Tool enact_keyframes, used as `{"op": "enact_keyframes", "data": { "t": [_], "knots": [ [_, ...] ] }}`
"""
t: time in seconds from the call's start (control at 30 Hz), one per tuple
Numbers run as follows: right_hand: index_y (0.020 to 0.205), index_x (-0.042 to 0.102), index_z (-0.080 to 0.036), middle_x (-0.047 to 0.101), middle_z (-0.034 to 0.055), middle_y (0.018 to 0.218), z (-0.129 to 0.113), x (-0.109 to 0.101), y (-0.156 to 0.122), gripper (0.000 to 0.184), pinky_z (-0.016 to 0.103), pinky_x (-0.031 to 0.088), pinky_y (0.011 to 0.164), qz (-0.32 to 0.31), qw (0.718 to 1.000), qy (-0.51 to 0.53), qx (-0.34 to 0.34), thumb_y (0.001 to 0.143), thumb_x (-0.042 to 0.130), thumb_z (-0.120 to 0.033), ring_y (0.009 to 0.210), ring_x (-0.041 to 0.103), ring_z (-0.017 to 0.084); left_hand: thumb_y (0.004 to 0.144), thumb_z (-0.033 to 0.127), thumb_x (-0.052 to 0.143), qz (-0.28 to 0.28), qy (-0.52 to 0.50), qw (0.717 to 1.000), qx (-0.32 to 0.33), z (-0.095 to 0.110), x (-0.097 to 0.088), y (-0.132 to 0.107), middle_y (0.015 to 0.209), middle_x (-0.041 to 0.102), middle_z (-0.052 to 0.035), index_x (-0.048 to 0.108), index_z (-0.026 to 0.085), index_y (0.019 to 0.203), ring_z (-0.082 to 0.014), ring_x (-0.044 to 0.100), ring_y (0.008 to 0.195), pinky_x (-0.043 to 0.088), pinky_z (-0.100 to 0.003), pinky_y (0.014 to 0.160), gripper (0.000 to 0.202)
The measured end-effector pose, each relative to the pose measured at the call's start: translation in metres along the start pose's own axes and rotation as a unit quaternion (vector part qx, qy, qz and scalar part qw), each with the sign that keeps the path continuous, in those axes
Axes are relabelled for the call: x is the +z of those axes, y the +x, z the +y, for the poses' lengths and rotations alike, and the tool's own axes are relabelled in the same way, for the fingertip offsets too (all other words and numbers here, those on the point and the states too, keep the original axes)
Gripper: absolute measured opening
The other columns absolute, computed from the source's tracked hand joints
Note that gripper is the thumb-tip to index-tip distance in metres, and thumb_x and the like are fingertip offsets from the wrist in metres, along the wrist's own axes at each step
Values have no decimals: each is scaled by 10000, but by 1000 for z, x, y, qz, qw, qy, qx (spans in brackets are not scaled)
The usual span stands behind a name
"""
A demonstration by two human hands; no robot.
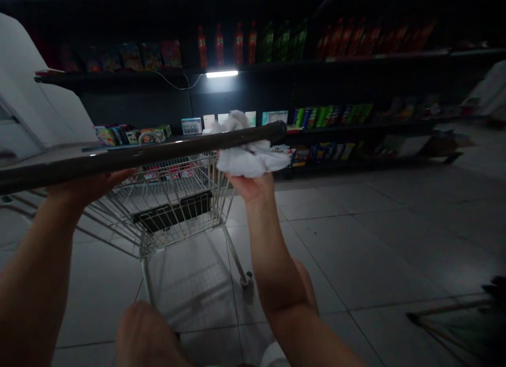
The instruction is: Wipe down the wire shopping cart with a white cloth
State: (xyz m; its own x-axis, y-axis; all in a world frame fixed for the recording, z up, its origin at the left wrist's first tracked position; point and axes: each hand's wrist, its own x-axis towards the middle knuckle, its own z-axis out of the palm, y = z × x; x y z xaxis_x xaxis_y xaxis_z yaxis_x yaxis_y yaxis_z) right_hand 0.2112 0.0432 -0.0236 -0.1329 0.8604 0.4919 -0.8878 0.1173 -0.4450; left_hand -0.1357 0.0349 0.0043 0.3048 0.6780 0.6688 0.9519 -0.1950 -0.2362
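A dark, glossy cart handle [174, 148] crosses the view in front of me, slanting up to the right. My left hand [89, 187] grips it from below on the left; one digit stretches along its underside, and the other fingers are hidden behind the bar. Near the right end, my right hand [253, 185] is closed on a white cloth [253, 160]. The cloth is bunched around the handle, showing above and below it, and covers most of those fingers. Beneath and beyond the handle stands the wire shopping cart [177, 214].
Dark shelves [253, 98] behind the cart carry red bottles [239, 42], green bottles [282, 40] and tube-shaped cans [316, 116]. A tube light [222, 74] glows under one shelf. Tiled floor [356, 240] spreads to the right, with a blurred metal frame [446, 309] low at that side. My bent knee [144, 330] is below.
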Motion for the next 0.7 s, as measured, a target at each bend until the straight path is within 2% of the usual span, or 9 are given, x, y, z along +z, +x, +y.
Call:
{"op": "enact_keyframes", "data": {
  "t": [0.07,0.17,0.23,0.3,0.37,0.43,0.53,0.63,0.7],
  "knots": [
    [832,606,-252,667,-8,764,-11,-28,-5,111,358,524,916,62,995,-32,-67,765,537,-307,928,633,153,832,647,456,17,-12,1000,-2,-14,0,-9,1251,638,67,557,299,1264,-233,415,1303,241,-457,1145,564],
    [682,533,-205,550,-44,602,-5,-55,-12,68,265,525,623,211,954,-104,-187,616,529,-188,594,544,110,767,567,595,131,-38,991,3,-11,0,-28,1223,636,121,556,384,1227,-257,465,1242,279,-501,1128,497],
    [635,484,-191,510,-55,590,5,-66,-12,95,218,449,511,304,895,-150,-290,555,528,-164,523,463,80,741,465,642,213,-36,975,58,11,1,-37,1139,658,83,583,386,1160,-273,553,1100,362,-546,1054,431],
    [654,465,-192,525,-42,649,15,-78,-5,106,210,433,516,347,840,-185,-373,568,527,-186,569,479,83,718,411,661,283,-44,947,146,45,3,-41,969,677,20,621,332,1021,-250,600,872,490,-485,852,316],
    [702,457,-201,532,-29,692,28,-93,4,88,210,443,557,352,818,-235,-391,625,491,-227,631,500,93,726,385,668,231,-63,940,244,84,3,-35,900,670,-14,615,286,960,-222,595,794,516,-394,722,259],
    [753,472,-200,547,-18,712,48,-112,8,107,208,448,595,325,828,-313,-332,662,472,-257,673,510,99,770,428,632,189,-73,941,270,120,-1,-20,928,679,-30,620,272,957,-231,609,864,511,-376,748,245],
    [821,527,-181,598,4,774,93,-146,-8,198,204,451,658,258,845,-436,-172,648,501,-273,736,532,108,872,478,485,105,-91,970,202,158,-6,20,1106,665,-74,623,243,1099,-260,597,1018,467,-425,884,354],
    [732,542,-178,575,-10,671,136,-180,-43,156,197,410,600,216,824,-523,11,618,486,-269,665,512,111,883,570,442,49,-100,984,139,178,1,63,1198,619,-127,611,190,1177,-292,526,1152,390,-458,1001,509],
    [621,502,-184,483,-35,528,152,-197,-62,89,201,364,535,196,815,-539,86,589,490,-265,563,459,106,837,633,494,0,-105,986,129,182,12,83,1119,653,-122,641,192,1135,-301,543,1122,392,-454,989,552]
  ]
}}
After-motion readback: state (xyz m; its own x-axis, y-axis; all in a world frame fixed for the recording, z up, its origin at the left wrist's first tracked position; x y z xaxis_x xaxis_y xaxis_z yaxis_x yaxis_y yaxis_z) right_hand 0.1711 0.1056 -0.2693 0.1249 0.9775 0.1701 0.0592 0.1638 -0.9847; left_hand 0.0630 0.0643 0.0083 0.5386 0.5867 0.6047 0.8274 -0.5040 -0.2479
